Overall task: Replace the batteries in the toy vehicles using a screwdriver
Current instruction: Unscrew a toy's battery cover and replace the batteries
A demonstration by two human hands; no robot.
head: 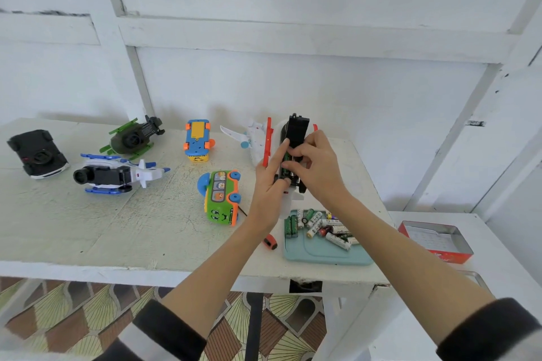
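Observation:
A white toy plane (255, 138) with orange wings lies belly-up at the table's back right, its black battery compartment (296, 132) exposed. My left hand (271, 184) grips the plane from the left, index finger stretched along the compartment. My right hand (315, 164) pinches a green battery (286, 160) inside the compartment. A teal tray (325, 252) with several loose batteries (319, 226) sits just in front. The screwdriver's orange handle (269, 242) pokes out from under my left forearm.
Upturned toys lie on the white table (117, 228): a black car (38, 154), a green helicopter (132, 138), a blue-white helicopter (117, 174), a blue-yellow bus (198, 141) and a green bus (221, 198) on its side. A red open tin (437, 240) stands on a lower surface at right.

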